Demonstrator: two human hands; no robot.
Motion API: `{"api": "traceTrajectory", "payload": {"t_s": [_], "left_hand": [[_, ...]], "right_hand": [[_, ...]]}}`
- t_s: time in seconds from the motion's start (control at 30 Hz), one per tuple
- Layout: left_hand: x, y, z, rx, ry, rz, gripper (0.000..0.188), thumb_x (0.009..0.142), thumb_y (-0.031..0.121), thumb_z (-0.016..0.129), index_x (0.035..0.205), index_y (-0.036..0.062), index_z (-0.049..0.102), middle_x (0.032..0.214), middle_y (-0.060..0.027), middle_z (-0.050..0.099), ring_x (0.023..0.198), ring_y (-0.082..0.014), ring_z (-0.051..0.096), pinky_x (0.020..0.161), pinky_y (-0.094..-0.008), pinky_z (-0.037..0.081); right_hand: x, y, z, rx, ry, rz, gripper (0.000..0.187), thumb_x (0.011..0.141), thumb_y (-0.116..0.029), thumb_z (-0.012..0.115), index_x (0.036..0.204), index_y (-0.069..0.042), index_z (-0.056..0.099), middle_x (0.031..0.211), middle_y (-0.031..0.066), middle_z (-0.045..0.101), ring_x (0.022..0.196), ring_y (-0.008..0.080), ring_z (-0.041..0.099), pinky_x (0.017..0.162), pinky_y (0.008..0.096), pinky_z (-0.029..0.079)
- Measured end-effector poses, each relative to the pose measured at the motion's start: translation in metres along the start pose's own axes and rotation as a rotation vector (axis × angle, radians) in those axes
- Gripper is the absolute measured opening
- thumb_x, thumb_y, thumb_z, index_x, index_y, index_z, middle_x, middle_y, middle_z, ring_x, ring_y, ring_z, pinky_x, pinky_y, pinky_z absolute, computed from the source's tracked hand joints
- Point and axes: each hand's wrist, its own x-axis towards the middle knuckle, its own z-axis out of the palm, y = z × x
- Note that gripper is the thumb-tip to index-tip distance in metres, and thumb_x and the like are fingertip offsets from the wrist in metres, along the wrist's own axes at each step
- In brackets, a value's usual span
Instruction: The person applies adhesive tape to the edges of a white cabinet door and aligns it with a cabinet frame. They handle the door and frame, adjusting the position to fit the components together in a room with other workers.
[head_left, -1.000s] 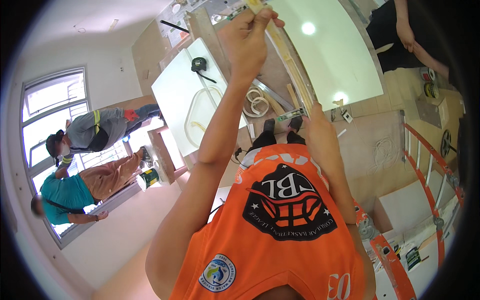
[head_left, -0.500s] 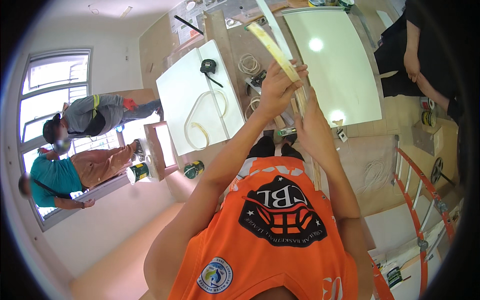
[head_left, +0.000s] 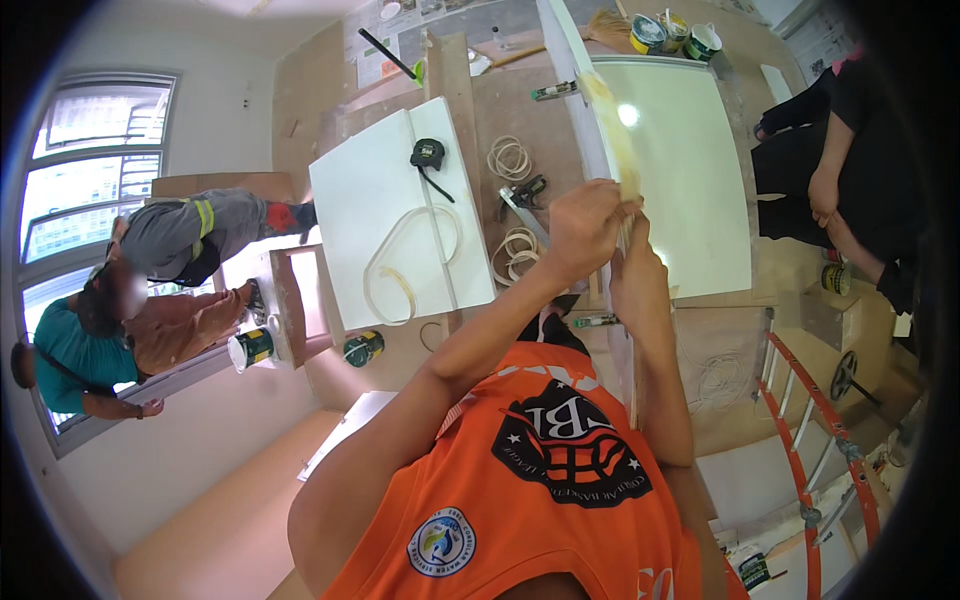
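Observation:
A long white panel stands on edge in front of me. A pale yellowish strip of edge banding runs along its top edge. My left hand is closed around the near part of this strip, knuckles up. Just nearer to me, my right hand straddles the panel's edge, thumb on one side and fingers on the other, its fingertips close to the left hand. What lies under the fingers is hidden. A green-ended clamp sits against the panel farther off, and another clamp near my waist.
Left lies a white board bearing a tape measure and a loose banding coil. Right is a glossy panel; beyond it stand paint cans. An orange ladder stands lower right. Two people are left, another person right.
My left hand has moved right and down with the strip, bringing it from a raised slant down along the panel's edge. My right hand has shifted slightly right and nearer. The view has shifted.

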Motion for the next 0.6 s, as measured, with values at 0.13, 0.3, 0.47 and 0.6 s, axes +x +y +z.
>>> {"api": "traceTrajectory", "payload": {"t_s": [0.13, 0.3, 0.47, 0.6], "left_hand": [[0.08, -0.002, -0.018, -0.123, 0.153, -0.297, 0.011, 0.092, 0.011, 0.07, 0.096, 0.0047, 0.079, 0.076, -0.0132, 0.071, 0.066, -0.0215, 0.068, 0.063, -0.0326, 0.051], [0.142, -0.053, -0.019, 0.094, 0.117, -0.112, 0.019, 0.086, 0.023, 0.077, 0.089, 0.0039, 0.076, 0.077, -0.0156, 0.068, 0.066, -0.0287, 0.063, 0.062, -0.0404, 0.046], [0.23, -0.103, -0.038, -0.086, 0.21, -0.14, 0.033, 0.104, 0.028, 0.058, 0.1, 0.0018, 0.077, 0.076, -0.0075, 0.068, 0.072, -0.0118, 0.057, 0.067, -0.0312, 0.046], [0.208, -0.078, -0.046, -0.4, 0.016, -0.154, 0.034, 0.105, 0.027, 0.056, 0.097, 0.0016, 0.077, 0.071, -0.011, 0.067, 0.071, -0.0157, 0.062, 0.066, -0.0337, 0.046]], "right_hand": [[-0.012, 0.007, 0.013, -0.106, 0.006, 0.012, 0.058, 0.095, -0.007, 0.056, 0.147, -0.001, 0.032, 0.103, 0.036, 0.066, 0.091, 0.0565, 0.064, 0.077, 0.0618, 0.05], [-0.001, 0.012, 0.003, -0.129, 0.042, -0.001, 0.057, 0.095, -0.007, 0.058, 0.146, 0.0, 0.034, 0.104, 0.0363, 0.065, 0.09, 0.056, 0.064, 0.077, 0.0615, 0.051], [-0.006, -0.006, 0.013, -0.134, 0.022, -0.061, 0.057, 0.094, -0.008, 0.059, 0.145, -0.001, 0.035, 0.107, 0.0354, 0.065, 0.091, 0.0546, 0.065, 0.077, 0.0608, 0.052], [-0.003, 0.006, 0.017, -0.116, 0.073, -0.087, 0.053, 0.095, -0.009, 0.06, 0.142, -0.001, 0.037, 0.105, 0.0353, 0.066, 0.089, 0.0543, 0.065, 0.075, 0.0609, 0.052]]}}
